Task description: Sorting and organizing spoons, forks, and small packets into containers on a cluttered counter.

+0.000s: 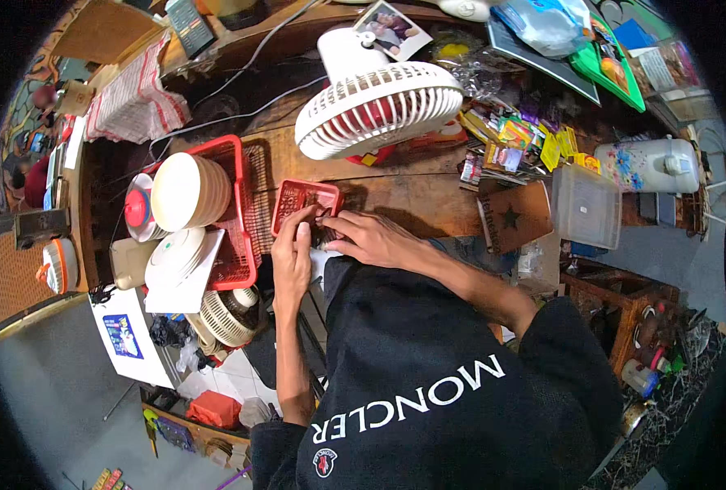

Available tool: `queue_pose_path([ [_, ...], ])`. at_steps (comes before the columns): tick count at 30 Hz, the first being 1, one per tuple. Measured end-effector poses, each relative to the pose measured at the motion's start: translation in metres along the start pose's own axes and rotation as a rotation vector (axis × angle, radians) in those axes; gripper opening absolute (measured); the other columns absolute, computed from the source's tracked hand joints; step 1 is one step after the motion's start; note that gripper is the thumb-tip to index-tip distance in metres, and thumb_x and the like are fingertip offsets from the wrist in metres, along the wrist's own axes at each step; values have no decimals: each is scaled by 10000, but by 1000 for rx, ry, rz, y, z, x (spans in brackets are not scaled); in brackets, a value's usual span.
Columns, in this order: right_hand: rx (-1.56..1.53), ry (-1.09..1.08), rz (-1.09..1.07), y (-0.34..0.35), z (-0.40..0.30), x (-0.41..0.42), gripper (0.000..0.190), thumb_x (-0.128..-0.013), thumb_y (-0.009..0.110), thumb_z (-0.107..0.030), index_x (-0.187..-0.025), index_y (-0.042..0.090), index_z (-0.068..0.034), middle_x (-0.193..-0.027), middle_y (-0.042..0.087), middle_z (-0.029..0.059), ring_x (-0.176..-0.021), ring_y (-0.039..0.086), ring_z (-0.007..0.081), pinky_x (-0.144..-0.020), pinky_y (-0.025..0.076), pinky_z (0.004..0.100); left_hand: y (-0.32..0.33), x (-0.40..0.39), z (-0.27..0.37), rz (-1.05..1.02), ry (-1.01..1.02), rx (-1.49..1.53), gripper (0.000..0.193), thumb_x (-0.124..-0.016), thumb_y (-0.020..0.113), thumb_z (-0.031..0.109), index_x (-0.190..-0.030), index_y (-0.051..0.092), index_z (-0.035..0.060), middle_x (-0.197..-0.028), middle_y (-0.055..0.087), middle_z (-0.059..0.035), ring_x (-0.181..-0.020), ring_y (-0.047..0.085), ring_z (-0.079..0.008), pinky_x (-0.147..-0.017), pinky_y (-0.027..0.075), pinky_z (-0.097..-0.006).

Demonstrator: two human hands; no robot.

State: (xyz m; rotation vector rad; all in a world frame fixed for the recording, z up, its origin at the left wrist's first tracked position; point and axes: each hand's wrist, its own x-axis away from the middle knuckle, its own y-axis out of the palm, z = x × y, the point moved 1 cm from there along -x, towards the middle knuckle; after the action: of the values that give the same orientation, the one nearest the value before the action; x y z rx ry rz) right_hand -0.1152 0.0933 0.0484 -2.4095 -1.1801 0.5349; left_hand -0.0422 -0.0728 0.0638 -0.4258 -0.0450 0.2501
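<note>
My left hand (293, 254) is at the near edge of a small red plastic basket (286, 199), its fingers bent toward the basket's near right corner. From the right, my right hand (378, 240) reaches to the same corner, thumb and fingers drawn together. A small dark item (322, 214) shows at the fingertips, and my right hand seems to pinch it. Too little of it shows to name it. Whether my left fingers also grip it is hidden. The basket stands on a wooden table (393, 190).
A white fan (378, 110) overhangs the table's middle. At left, a large red basket (240, 214) stands by stacked bowls (185, 190) and plates (176, 257). Rightward lie several small packets (516, 138), a brown box (514, 215), a clear plastic container (586, 205) and a flowered jug (635, 164).
</note>
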Motion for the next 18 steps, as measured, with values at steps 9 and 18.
queue_pose_path([
  [9, -90, 139, 171, -34, 29, 26, 380, -920, 595, -235, -1226, 570, -10, -995, 622, 138, -874, 634, 236, -799, 516, 358, -7, -2, 13, 115, 79, -97, 283, -984, 455, 146, -1160, 592, -29, -1116, 624, -160, -1060, 588, -255, -931, 431, -333],
  [18, 618, 440, 852, -142, 176, 166, 158, -887, 573, -117, -994, 618, -11, -937, 610, 156, -895, 573, 337, -810, 460, 429, 2, 27, 67, 293, 392, -22, 198, -962, 436, 44, -1030, 592, -58, -1055, 635, -179, -987, 604, -276, -914, 459, -387],
])
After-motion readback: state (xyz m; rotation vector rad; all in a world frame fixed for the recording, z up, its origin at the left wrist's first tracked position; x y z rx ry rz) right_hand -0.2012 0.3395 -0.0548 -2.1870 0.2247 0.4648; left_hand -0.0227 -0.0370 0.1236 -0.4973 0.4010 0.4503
